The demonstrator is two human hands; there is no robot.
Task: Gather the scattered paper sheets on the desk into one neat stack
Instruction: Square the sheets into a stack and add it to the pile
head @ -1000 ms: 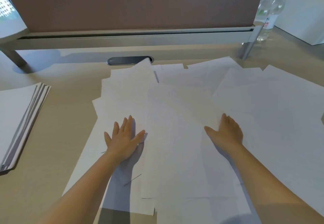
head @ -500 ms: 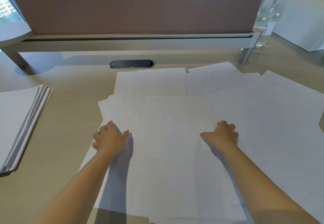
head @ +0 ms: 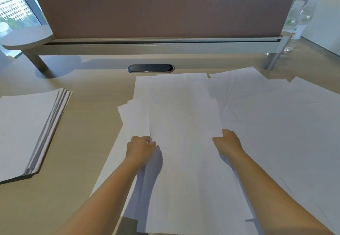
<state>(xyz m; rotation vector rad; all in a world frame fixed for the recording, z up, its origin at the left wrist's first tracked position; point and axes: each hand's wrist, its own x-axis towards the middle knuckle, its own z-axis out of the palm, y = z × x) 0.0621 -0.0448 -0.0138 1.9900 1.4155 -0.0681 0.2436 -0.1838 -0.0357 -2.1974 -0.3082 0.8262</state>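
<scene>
the paper sheets (head: pixel 184 124) are plain white, as is the stack (head: pixel 24 130) at the left with grey-lined edges. the desk (head: pixel 88 142) is pale beige woodgrain. the divider panel (head: pixel 165 6) is dull brownish-mauve, the cable slot (head: pixel 150 68) black.

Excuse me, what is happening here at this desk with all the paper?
A person is gathering loose white sheets. The left hand and right hand grip the two side edges of a bundle of sheets in the middle of the desk. More scattered sheets lie spread to the right, not yet collected. A separate stack of paper sits at the left.
</scene>
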